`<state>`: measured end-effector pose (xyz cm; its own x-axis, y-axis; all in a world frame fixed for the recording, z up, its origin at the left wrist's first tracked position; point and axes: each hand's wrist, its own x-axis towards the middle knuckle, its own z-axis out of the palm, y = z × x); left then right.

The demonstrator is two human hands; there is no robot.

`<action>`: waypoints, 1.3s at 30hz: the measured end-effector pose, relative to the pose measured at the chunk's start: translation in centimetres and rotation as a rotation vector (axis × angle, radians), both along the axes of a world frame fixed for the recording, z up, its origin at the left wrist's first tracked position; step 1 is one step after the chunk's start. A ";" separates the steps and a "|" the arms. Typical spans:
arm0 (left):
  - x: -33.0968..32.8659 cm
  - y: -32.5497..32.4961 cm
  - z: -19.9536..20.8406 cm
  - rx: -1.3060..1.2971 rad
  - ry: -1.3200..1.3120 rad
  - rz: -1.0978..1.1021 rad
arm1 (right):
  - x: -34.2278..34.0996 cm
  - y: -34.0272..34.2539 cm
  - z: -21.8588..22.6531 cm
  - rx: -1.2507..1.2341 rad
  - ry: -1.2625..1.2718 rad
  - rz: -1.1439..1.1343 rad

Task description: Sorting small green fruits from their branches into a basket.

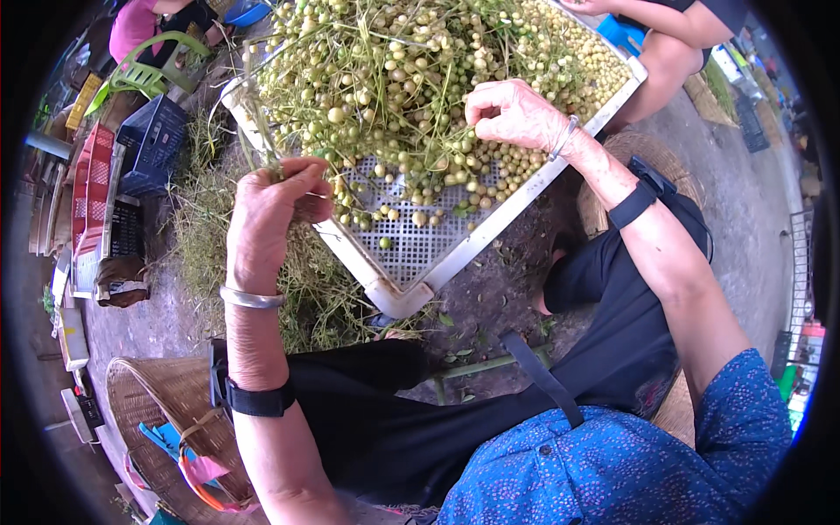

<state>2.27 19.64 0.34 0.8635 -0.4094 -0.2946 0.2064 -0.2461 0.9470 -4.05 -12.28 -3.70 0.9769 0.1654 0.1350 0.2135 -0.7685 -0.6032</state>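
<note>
A heap of small round green-yellow fruits [385,92] on thin stems fills most of a white tray [512,227] with a mesh bottom. Beside the tray's left edge, my left hand [273,201] is closed around thin green stems [248,150] that rise from between thumb and fingers. My right hand [521,115] hovers at the right part of the heap, thumb and forefinger pinched together. What sits in that pinch is too small to make out. Loose fruits without stems lie along the tray's right side and near corner.
Stripped stems [297,271] pile on the ground left of the tray. A wicker basket [131,402] stands at lower left. Farther left are a blue crate [150,144], a red crate [92,188] and a green chair [144,74]. Another person's arm [674,24] shows at the far right.
</note>
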 end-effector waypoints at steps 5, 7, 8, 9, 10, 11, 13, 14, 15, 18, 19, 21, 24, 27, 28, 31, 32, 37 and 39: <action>-1.8 -2.6 0.7 -0.150 0.084 -0.213 | 0.1 -1.1 2.2 0.639 0.223 0.042; -1.7 -3.3 0.2 -0.140 0.077 -0.204 | -0.2 -1.5 1.9 0.903 0.195 0.004; -1.6 -3.6 0.1 -0.140 0.074 -0.212 | -0.2 -1.7 1.5 1.067 0.217 0.007; -1.4 -4.0 0.0 -0.147 0.054 -0.203 | -0.2 -2.0 0.9 1.230 0.236 0.009; -1.3 -4.5 -0.1 -0.151 0.033 -0.193 | 0.0 -1.9 -0.2 1.195 0.266 -0.005; -1.3 -4.9 0.0 -0.150 0.027 -0.202 | -0.1 -1.8 -1.3 1.039 0.340 -0.087; -1.4 -5.2 -0.1 -0.138 0.004 -0.193 | -0.6 0.1 -2.5 1.015 0.461 -0.119; -1.5 -5.5 -0.1 -0.104 -0.029 -0.202 | -0.9 1.0 -2.9 1.084 0.514 -0.117; -1.6 -5.8 -0.2 -0.103 -0.030 -0.207 | -1.3 1.8 -3.0 1.150 0.566 -0.117; -2.0 -7.0 -0.3 -0.068 -0.067 -0.167 | -1.8 3.6 -3.0 1.273 0.509 -0.117; -2.3 -7.4 -0.2 -0.065 -0.067 -0.169 | -1.9 3.9 -2.9 1.244 0.505 -0.109; -2.7 -7.9 0.0 -0.087 -0.077 -0.185 | -1.9 4.6 -2.7 1.215 0.480 -0.081; -2.6 -8.1 -0.4 -0.125 -0.040 -0.147 | -1.8 5.3 -2.1 1.127 0.461 -0.029; -1.8 -7.7 -0.8 -0.183 -0.020 -0.085 | -1.6 5.2 -1.4 1.053 0.499 0.028; -1.5 -7.4 -0.6 -0.195 -0.027 -0.097 | -1.5 4.8 -1.4 0.970 0.484 0.032; -1.2 -6.5 1.2 -0.221 -0.030 -0.175 | -1.2 4.0 -0.9 0.808 0.432 0.117; -1.1 -6.2 1.3 -0.234 -0.049 -0.213 | -1.2 3.9 -0.8 0.907 0.421 0.129; -1.3 -5.8 1.7 -0.295 -0.030 -0.271 | -0.8 5.2 0.7 0.972 0.389 0.083; -1.1 -5.5 1.8 -0.422 0.028 -0.271 | -0.2 4.9 -0.3 0.897 0.328 0.058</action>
<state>1.18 14.18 2.17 0.7035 -0.7066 -0.0763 0.2147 0.1089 0.9706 -4.23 -7.42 -3.95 0.9822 0.1826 -0.0438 -0.0474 0.0156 -0.9988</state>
